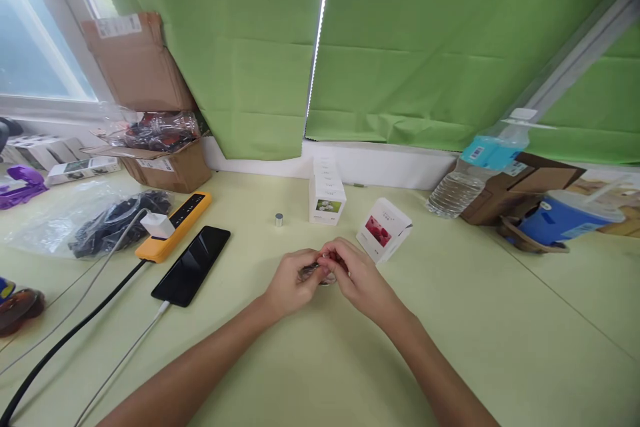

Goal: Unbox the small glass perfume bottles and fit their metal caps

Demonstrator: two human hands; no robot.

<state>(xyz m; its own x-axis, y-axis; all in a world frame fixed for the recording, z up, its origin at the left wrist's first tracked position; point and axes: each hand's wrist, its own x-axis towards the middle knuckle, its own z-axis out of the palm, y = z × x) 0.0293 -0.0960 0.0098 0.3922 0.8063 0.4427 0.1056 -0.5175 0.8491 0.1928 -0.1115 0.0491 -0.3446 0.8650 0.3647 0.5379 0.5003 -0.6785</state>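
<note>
Just above the middle of the table, my left hand (295, 282) is closed around a small clear, glassy item (329, 278) with a dark part; the fingers cover most of it. My right hand (355, 273) meets it there, thumb and fingertips pinched together at the item's top. What those fingertips grip is too small to make out. Beyond my left hand a small silver cap (279, 220) stands on the table. Close behind my right hand is a white box with a red picture (384, 230), set at an angle. A row of white boxes (326, 197) stands behind.
At left lie a black phone (191, 267) on a cable, an orange power strip (175, 227) and a bagged black bundle (120, 223). An opened cardboard box (165, 170) stands behind. To the right are a water bottle (463, 187) and a blue cup (560, 217).
</note>
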